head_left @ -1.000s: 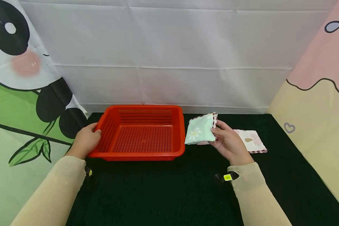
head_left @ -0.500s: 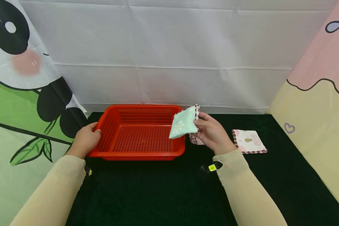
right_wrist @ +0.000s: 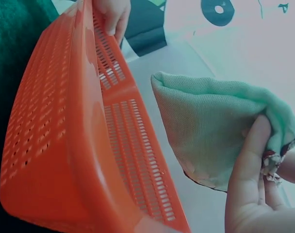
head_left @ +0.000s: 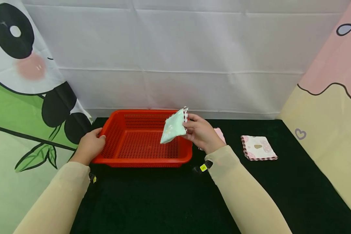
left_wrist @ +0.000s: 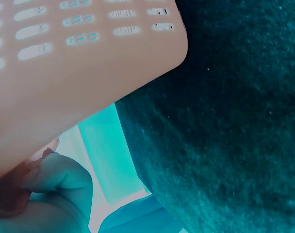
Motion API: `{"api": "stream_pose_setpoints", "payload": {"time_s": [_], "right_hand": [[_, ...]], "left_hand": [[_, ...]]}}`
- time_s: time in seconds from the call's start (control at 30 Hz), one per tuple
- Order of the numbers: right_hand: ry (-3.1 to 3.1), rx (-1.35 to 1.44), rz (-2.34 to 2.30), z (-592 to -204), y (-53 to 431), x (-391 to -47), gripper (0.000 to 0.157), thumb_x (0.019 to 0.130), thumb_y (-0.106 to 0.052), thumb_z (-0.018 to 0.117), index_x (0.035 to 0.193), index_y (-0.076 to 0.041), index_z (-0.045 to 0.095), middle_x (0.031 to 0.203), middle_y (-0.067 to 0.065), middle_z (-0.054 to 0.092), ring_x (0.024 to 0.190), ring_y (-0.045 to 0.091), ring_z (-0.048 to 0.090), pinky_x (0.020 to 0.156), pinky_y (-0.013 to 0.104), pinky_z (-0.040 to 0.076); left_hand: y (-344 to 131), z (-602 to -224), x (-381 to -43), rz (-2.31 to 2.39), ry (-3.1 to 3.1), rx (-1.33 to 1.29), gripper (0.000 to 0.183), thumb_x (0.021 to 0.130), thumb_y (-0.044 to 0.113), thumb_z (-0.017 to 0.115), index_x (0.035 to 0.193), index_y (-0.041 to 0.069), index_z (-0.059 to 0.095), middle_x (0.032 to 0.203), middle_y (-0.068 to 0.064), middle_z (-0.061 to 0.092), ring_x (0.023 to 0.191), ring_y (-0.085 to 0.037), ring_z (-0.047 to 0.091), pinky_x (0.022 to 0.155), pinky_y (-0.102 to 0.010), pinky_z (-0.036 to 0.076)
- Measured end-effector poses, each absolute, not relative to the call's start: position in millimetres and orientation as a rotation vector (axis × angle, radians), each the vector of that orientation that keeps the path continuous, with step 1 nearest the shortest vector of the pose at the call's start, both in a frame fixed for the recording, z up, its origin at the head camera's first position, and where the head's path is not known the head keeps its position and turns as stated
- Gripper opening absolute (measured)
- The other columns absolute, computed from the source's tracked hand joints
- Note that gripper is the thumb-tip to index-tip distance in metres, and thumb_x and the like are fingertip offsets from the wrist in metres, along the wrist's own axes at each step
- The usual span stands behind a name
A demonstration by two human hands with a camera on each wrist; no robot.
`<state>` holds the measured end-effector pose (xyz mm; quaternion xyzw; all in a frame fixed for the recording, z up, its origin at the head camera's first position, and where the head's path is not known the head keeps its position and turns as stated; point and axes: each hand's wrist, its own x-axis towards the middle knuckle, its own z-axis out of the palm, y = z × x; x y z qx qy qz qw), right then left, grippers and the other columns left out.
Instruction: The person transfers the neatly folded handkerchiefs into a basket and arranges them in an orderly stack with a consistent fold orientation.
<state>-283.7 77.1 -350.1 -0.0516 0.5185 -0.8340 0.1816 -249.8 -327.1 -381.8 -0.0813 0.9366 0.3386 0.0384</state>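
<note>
An orange-red perforated plastic basket rests on the dark table, and nothing lies on its visible floor. My left hand grips the basket's left rim, thumb over the edge. With its thumb and fingers my right hand pinches a folded mint-green cloth, which has a pale flower and a checked edge. The cloth hangs tilted above the right part of the basket. In the right wrist view the folded cloth is clear of the rim.
A pink folded cloth lies partly hidden behind my right hand. Farther right is a white and pink folded cloth with a checked border. A white fabric wall rises behind the dark green table cover.
My right hand has carried the mint-green cloth leftward, from beside the basket to above it. More of the white and pink cloth shows now. My left hand stays on the rim.
</note>
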Motion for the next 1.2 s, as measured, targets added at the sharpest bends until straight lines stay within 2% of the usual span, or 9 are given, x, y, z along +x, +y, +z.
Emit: {"api": "stream_pose_setpoints", "payload": {"time_s": [0.33, 0.7, 1.0, 1.2], "right_hand": [[1.523, -0.109, -2.307, -342.1, 34.3, -292.2, 0.045, 0.102, 0.001, 0.058, 0.145, -0.005, 0.051, 0.135, 0.014, 0.059, 0.109, 0.027, 0.064, 0.088, 0.037, 0.056], [1.438, -0.11, -2.28, -341.3, -3.3, -308.2, 0.05, 0.103, 0.001, 0.057, 0.152, -0.008, 0.048, 0.138, 0.013, 0.059, 0.117, 0.03, 0.064, 0.097, 0.043, 0.053], [1.36, -0.019, -2.291, -357.1, -23.1, -321.3, 0.047, 0.103, 0.0, 0.057, 0.149, -0.007, 0.051, 0.133, 0.012, 0.061, 0.113, 0.03, 0.065, 0.098, 0.041, 0.052], [1.342, 0.054, -2.271, -369.4, -33.7, -321.7, 0.047, 0.102, 0.001, 0.057, 0.149, -0.006, 0.051, 0.13, 0.012, 0.061, 0.113, 0.031, 0.064, 0.103, 0.045, 0.05]], "left_hand": [[-326.0, -378.7, -245.3, 1.039, 2.868, -0.257, 0.062, 0.108, 0.027, 0.037, 0.161, -0.002, 0.024, 0.134, -0.028, 0.052, 0.104, -0.037, 0.057, 0.081, -0.045, 0.053], [-323.9, -378.8, -246.1, 1.071, 2.859, -0.304, 0.061, 0.109, 0.027, 0.038, 0.162, 0.0, 0.025, 0.138, -0.028, 0.05, 0.108, -0.04, 0.055, 0.091, -0.053, 0.052], [-325.1, -379.4, -247.5, 1.059, 2.876, -0.295, 0.061, 0.108, 0.027, 0.038, 0.161, -0.001, 0.024, 0.138, -0.029, 0.05, 0.108, -0.04, 0.055, 0.089, -0.052, 0.053], [-320.6, -377.8, -246.8, 1.075, 2.854, -0.305, 0.062, 0.109, 0.027, 0.038, 0.162, -0.001, 0.022, 0.14, -0.029, 0.048, 0.109, -0.04, 0.055, 0.091, -0.053, 0.052]]}}
